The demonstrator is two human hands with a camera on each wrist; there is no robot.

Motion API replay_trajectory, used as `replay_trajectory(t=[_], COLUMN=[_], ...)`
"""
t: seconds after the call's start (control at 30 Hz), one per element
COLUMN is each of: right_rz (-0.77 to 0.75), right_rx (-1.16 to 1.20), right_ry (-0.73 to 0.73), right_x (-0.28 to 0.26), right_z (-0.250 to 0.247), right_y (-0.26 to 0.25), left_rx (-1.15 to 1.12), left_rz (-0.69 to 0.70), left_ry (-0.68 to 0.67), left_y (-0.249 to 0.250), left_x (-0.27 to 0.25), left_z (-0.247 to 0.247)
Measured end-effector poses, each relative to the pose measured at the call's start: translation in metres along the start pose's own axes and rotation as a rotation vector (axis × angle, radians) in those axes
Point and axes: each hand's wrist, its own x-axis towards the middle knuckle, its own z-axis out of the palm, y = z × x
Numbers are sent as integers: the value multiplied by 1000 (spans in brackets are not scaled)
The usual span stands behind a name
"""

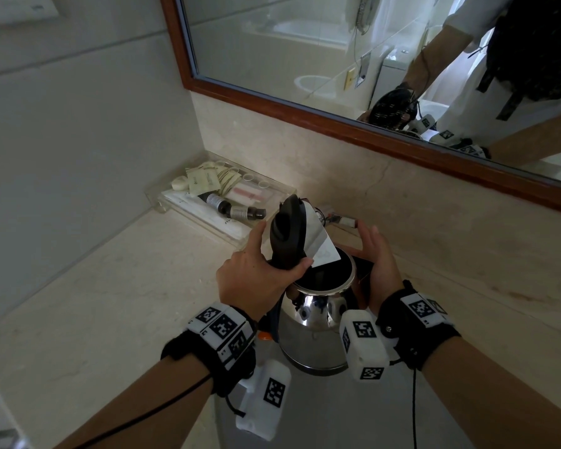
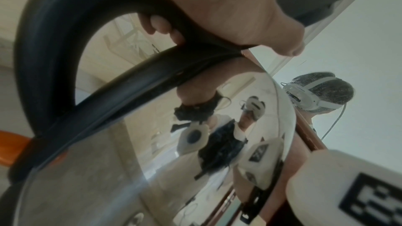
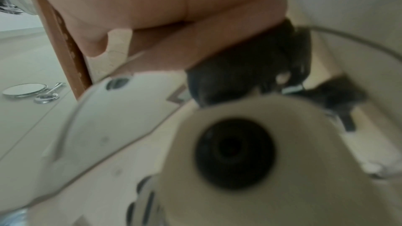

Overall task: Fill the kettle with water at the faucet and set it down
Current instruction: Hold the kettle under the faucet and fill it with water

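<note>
Steel kettle (image 1: 311, 332) hung off the left hand (image 1: 256, 280) gripping its handle, lid up for filling, right hand (image 1: 378, 267) flat alongside, steadying

Bathroom counter, non-task items
Clear tray (image 1: 157, 202) in the corner holding sachets (image 1: 204, 184), small dark bottles (image 1: 232, 209) and a soap (image 1: 179, 183); beige marble countertop (image 1: 110, 303); wood-framed mirror (image 1: 305, 106) above; round shaving mirror (image 3: 25, 90) on the wall.
</note>
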Motion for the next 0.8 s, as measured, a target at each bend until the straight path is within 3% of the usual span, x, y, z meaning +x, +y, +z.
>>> replay_trajectory(t=[0.8], right_rz=[3], right_rx=[-27], right_ry=[24], right_x=[9], right_z=[-4], right_y=[3], left_rx=[-16], left_rz=[-10], left_ry=[-8], left_y=[0], left_x=[-1], left_z=[-1])
